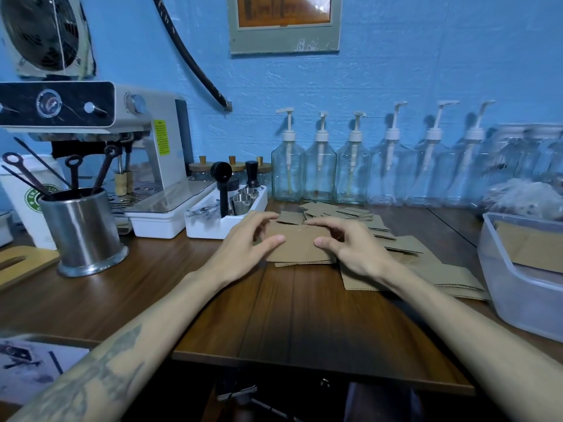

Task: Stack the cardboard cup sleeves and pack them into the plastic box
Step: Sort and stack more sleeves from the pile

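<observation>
While gripped — sleeve stack between both hands

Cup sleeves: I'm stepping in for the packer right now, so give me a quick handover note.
Left hand and right hand both grip a small stack of sleeves on the table.
Loose sleeves lie spread to the right and behind.
Box at far right already holds some sleeves.
Left: square this stack, box it, then stack and pack the rest.

Bare forearms, no sleeves, dark tattoo on left forearm
</observation>
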